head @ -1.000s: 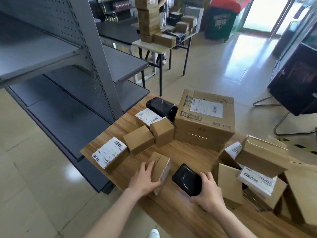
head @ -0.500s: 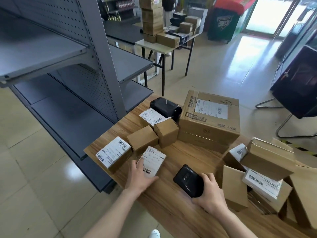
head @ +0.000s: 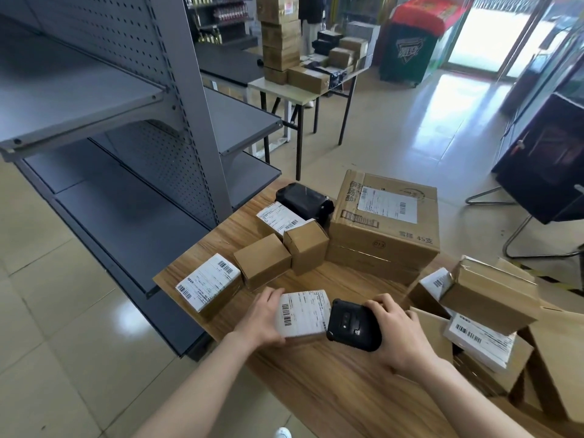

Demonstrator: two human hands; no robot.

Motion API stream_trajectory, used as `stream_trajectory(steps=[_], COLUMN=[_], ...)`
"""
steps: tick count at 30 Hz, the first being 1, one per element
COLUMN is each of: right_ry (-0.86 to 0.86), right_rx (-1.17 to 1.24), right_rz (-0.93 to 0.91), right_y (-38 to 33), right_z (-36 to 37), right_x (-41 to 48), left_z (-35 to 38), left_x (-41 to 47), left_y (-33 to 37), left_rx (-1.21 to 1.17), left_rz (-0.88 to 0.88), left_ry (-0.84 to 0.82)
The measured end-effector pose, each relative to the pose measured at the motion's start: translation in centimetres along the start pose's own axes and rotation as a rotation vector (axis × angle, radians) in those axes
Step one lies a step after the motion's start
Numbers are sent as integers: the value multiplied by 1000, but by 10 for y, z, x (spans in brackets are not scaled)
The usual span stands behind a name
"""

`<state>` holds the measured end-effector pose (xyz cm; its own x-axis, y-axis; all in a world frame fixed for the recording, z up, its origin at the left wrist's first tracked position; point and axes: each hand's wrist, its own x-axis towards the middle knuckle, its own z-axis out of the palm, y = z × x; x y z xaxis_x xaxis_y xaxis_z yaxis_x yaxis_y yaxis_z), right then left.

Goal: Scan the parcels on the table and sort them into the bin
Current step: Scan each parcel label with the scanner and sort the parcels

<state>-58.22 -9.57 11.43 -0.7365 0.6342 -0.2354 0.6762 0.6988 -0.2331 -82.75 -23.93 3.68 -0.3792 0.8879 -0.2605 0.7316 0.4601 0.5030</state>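
My left hand (head: 260, 317) grips a small cardboard parcel (head: 303, 312) by its left side, white barcode label facing up, on the wooden table (head: 331, 384). My right hand (head: 399, 333) holds a black handheld scanner (head: 354, 325) right beside the parcel's right edge, over part of its label. More small parcels lie behind: one labelled (head: 208, 281), two plain brown (head: 262, 260) (head: 306, 246), another labelled (head: 279, 218). A large carton (head: 384, 226) stands at the back. An open cardboard bin (head: 534, 352) at the right holds several parcels.
A black wrapped packet (head: 305, 200) lies at the table's far edge. Grey metal shelving (head: 132, 128) stands close on the left. Beyond, a folding table (head: 303, 86) carries stacked boxes. A black chair (head: 550, 172) stands to the right on the tiled floor.
My left hand turned the small parcel label-up and slid it toward me. My right hand brought the scanner left until it sits against the parcel's label.
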Motion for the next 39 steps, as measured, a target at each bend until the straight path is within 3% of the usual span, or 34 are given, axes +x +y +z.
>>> stream_trajectory(steps=[6,12,20,28,39], right_ry=[-13,51,266,525,713], right_rx=[-97,1,346,471,506], right_rz=[-8,65,307,524,954], right_y=[8,20,48,88,137], right_z=[-12,-14,-15,-22,-6], right_x=[-8,-26,-62,-122,-254], left_z=[-9,-16,-24,-25,35], left_x=[7,7,-3,17,24], left_y=[13,30,76,173,336], left_rx=[95,116,23,-158,-147], left_rz=[143,235,300,564,927], left_ry=[4,71,332,464,149])
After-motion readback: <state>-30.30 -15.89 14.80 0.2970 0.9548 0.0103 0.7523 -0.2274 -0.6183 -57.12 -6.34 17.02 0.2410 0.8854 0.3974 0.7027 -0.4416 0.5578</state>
